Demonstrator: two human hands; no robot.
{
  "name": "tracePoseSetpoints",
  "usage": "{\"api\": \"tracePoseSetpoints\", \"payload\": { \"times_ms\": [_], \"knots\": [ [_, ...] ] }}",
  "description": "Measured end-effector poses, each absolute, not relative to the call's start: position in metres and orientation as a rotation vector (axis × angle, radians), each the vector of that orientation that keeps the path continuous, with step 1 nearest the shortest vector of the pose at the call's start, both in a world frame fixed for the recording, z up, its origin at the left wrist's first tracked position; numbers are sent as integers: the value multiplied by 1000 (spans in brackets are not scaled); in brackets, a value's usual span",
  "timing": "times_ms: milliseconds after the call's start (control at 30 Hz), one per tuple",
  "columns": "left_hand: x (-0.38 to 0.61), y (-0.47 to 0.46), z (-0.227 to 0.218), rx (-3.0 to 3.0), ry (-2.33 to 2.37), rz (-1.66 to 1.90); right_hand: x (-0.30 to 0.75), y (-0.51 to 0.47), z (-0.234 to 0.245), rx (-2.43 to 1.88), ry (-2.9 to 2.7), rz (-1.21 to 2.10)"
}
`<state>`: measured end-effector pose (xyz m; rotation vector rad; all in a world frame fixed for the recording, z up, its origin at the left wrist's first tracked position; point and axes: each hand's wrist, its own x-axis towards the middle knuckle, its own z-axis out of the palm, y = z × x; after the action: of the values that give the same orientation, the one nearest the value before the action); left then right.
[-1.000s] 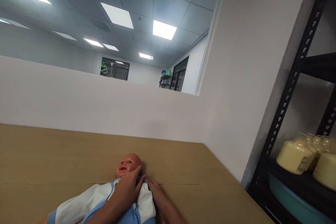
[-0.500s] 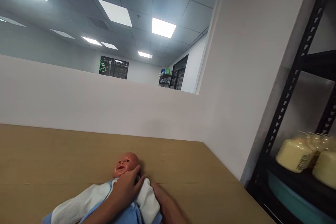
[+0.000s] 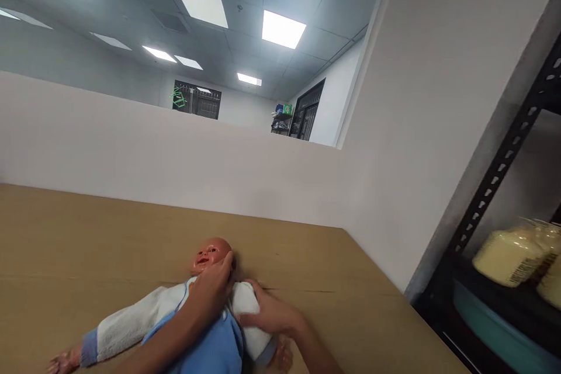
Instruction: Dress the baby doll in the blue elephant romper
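Plastic baby doll with white and blue soft clothes [image 3: 214, 342]: laid on its back on the light-brown flat tabletop [image 3: 307, 266], with the head pointed to the pale wall [image 3: 175, 158].
Left hand [image 3: 214, 281]: placed at the neck and the side of the doll's head; the fingers are partly hidden, so it cannot be told how firmly anything is gripped.
Right hand [image 3: 272, 312]: closed around the white fleecy sleeve [image 3: 246, 299] of the nearer doll arm, the thumb being laid across the front.
Far sleeve, white with blue cuff [image 3: 131, 327]: stretched out toward the lower left, touched by neither hand.
Black perforated metal shelf [image 3: 486, 193]: seen at the right, where cream-yellow rounded containers [image 3: 504, 257] are kept.
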<state>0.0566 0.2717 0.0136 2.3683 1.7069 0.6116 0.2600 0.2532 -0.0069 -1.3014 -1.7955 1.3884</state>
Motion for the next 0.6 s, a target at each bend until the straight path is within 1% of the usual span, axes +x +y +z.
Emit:
{"api": "tracePoseSetpoints", "payload": {
  "times_ms": [100, 200, 300, 400, 500, 533, 600],
  "knots": [
    [57, 276, 9, 2391, 1752, 578, 288, 245, 11, -1395, -2104, 1180],
    [59, 274, 11, 2430, 1725, 591, 300, 248, 22, -1458, -2298, 1058],
    [53, 261, 19, 2477, 1663, 669, 301, 246, 27, -1514, -2391, 937],
    [31, 235, 18, 2482, 1612, 757, 298, 225, 27, -1604, -2339, 722],
    [-6, 201, -6, 2429, 1541, 845, 282, 188, 7, -1637, -2212, 453],
    [-19, 188, -18, 2353, 1499, 983, 270, 176, -9, -1553, -2195, 356],
    [-42, 163, -42, 2191, 1511, 1136, 237, 156, -53, -1374, -2228, 237]
  ]
}}
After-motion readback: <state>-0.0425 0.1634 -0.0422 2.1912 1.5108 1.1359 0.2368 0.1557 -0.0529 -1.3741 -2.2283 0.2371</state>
